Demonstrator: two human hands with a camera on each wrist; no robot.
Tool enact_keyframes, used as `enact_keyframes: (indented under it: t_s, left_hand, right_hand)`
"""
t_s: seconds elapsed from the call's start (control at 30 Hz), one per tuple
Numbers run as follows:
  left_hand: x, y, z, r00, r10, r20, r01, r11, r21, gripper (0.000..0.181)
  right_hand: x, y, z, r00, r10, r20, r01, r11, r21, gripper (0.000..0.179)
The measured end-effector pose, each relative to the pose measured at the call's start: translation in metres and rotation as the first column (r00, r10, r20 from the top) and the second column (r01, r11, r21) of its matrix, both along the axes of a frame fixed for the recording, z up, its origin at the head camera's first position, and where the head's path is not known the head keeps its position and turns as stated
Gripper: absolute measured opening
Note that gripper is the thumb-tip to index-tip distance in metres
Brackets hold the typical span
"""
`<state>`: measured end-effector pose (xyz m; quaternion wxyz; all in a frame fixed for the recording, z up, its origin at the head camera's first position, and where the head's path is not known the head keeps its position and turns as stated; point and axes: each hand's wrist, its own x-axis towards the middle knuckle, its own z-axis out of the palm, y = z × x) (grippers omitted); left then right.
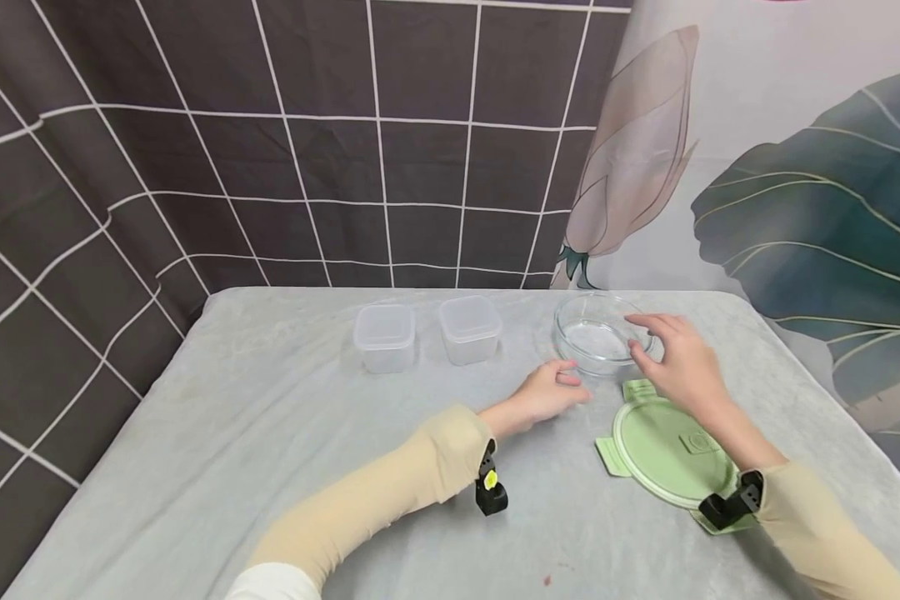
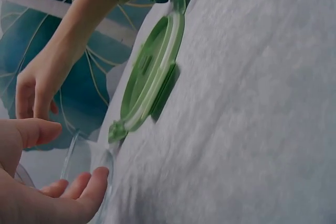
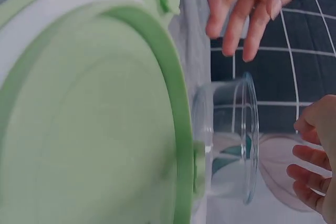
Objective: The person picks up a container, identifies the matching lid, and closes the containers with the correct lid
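2 bare hands flank a round, clear glass bowl [image 1: 598,340] near the far edge of the bench [image 1: 217,467], and neither grips anything. The left hand [image 1: 546,394] lies low by the bowl's near left side, its thumb parted from loosely bent fingers; the right hand [image 1: 677,360] hovers by the right part of the rim, and the right wrist view shows a gap between its fingertips and the glass. Set on either side like this, the hands would suit a steady lift or turn of a smooth, wide vessel, since a pinch on 1 side could let it tip.

The bowl stands upright, its mouth upward, so it rests on its base and leaves the rim within reach. A round, pale-green lid with side flaps [image 1: 667,450] lies on the bench just in front of it, off the glass and under the right forearm; its flaps point outward, which probably keeps them clear of the round body. I cannot be sure which face is up.

To the left, 2 square, translucent plastic tubs, the first [image 1: 385,337] and the second [image 1: 470,329], stand upright side by side with a gap between them, apart from the hands, perhaps to leave working room around the glass.
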<state>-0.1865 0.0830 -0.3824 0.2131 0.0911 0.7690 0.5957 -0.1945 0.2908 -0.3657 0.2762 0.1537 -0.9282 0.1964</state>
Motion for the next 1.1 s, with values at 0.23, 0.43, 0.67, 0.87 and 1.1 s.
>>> enact_keyframes:
  t_s: [0.23,0.43,0.67,0.87,1.1]
  left_hand:
    - [0.018,0.011,-0.005,0.993,-0.077,0.088,0.078,0.997,-0.014,0.058]
    - [0.027,0.016,-0.009,0.987,-0.112,0.114,0.118,0.992,-0.048,0.057]
    - [0.029,0.016,-0.011,0.985,-0.125,0.121,0.132,0.99,-0.05,0.054]
    - [0.033,0.018,-0.011,0.977,-0.155,0.145,0.164,0.985,-0.052,0.053]
    - [0.032,0.021,-0.008,0.975,-0.143,0.17,0.158,0.984,-0.077,0.054]
  right_hand:
    - [0.01,0.023,0.0,0.995,-0.071,0.067,0.071,0.997,0.005,0.032]
    - [0.017,0.045,-0.007,0.988,-0.117,0.099,0.115,0.993,0.022,0.03]
    - [0.027,0.062,-0.009,0.967,-0.166,0.194,0.154,0.985,0.074,0.03]
    - [0.037,0.076,-0.01,0.939,-0.193,0.285,0.163,0.978,0.128,0.029]
    - [0.039,0.088,-0.01,0.914,-0.223,0.338,0.174,0.97,0.168,0.031]
